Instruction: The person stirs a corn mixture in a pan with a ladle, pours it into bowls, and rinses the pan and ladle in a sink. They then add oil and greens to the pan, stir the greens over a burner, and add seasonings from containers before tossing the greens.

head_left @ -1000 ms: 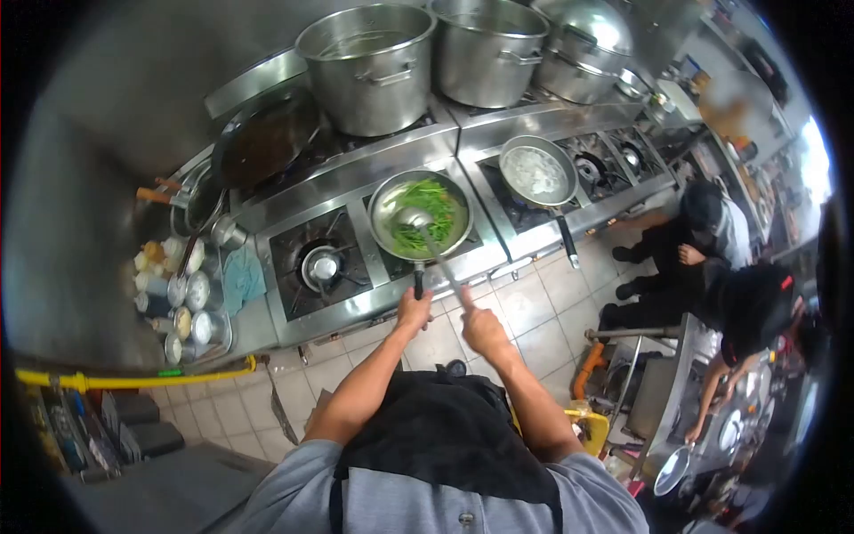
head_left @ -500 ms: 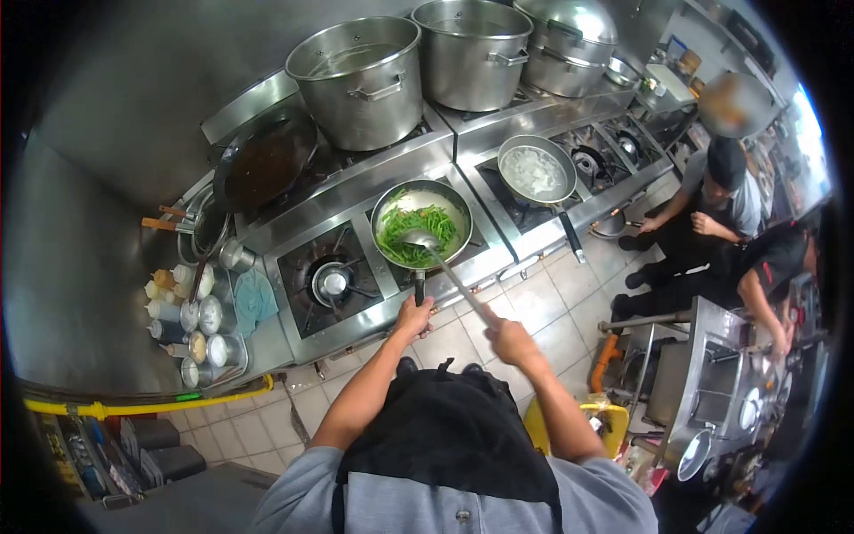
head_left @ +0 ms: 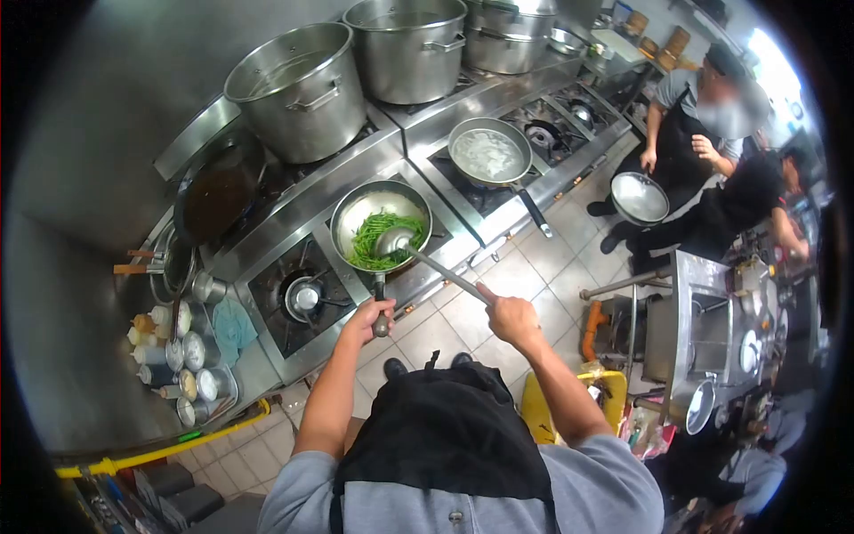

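My left hand [head_left: 367,322] is closed around the handle of a frying pan [head_left: 355,206] at the front of the stove. Chopped green vegetables [head_left: 375,233] lie bunched toward the pan's near side, leaving its pale far side bare. In my right hand [head_left: 513,320] is the long handle of a metal ladle [head_left: 394,240]. The ladle's bowl rests against the greens, its rounded back facing up. To the right, a second pan [head_left: 489,153] with cloudy, bubbling liquid sits on another burner, its dark handle pointing toward me.
Large steel pots [head_left: 298,93] line the back. A dark wok [head_left: 218,200] stands at left, beside sauce bottles and containers [head_left: 191,356] and a blue cloth [head_left: 233,329]. A bare burner [head_left: 304,296] is left of my pan. At right, a co-worker [head_left: 685,116] holds a pan [head_left: 640,198].
The greens have bunched toward the pan's near side, and the ladle bowl has turned over among them. The co-worker's pan has come further into view. My viewpoint has shifted right.
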A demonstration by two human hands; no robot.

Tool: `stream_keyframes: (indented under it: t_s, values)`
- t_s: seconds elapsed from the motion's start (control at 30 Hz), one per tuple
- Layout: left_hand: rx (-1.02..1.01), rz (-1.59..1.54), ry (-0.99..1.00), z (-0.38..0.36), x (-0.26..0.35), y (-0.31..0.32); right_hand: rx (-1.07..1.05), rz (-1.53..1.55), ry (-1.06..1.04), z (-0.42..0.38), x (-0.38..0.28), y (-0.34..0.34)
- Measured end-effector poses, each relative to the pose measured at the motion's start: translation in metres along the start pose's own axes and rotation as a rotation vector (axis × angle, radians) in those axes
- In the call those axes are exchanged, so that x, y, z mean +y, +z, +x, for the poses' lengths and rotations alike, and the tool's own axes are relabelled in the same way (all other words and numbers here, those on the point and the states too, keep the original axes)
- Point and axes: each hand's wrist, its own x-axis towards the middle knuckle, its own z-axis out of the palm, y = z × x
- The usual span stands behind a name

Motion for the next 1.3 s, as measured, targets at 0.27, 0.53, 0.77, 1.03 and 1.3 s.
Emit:
stream_keyframes:
  t_s: [0.27,0.53,0.77,1.03,1.3]
  values:
    - [0.305,0.114,0.286,-0.052,-0.112,0.097,-0.059,0.355,-0.236,-0.051,0.032,-0.041]
    - [0.356,0.148,0.467,-0.053,-0.09,0.109,0.038,0.114,-0.147,-0.057,0.004,-0.061]
    - [0.271,0.1,0.432,-0.073,-0.029,0.111,-0.034,0.261,-0.134,-0.073,0.015,-0.08]
    - [0.303,0.271,0.485,-0.082,-0.069,0.116,0.072,0.315,-0.152,-0.091,0.013,-0.08]
    - [0.398,0.274,0.544,-0.063,-0.095,0.127,0.089,0.297,-0.045,-0.088,-0.006,-0.101]
